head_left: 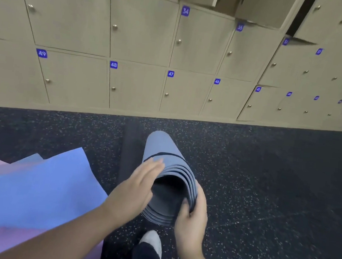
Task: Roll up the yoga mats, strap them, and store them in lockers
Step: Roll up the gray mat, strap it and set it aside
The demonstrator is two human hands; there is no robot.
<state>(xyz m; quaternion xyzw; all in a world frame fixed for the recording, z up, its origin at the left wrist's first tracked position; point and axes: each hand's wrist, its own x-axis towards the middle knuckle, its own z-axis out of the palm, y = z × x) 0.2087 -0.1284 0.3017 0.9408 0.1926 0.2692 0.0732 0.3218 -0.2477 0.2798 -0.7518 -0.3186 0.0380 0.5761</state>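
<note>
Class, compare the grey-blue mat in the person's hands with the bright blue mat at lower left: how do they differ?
The grey-blue mat is rolled into a tube; the bright blue mat lies unrolled. The grey-blue mat is held by the left hand and right hand; the bright blue mat is untouched. A dark strap circles only the grey-blue mat.

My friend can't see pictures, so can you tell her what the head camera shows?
A person holds a rolled grey-blue yoga mat with a dark strap around it: the right hand grips its open end and the left hand rests flat against its side. Beige numbered lockers line the wall ahead, and unrolled blue and pink mats lie on the dark speckled floor at left.
</note>
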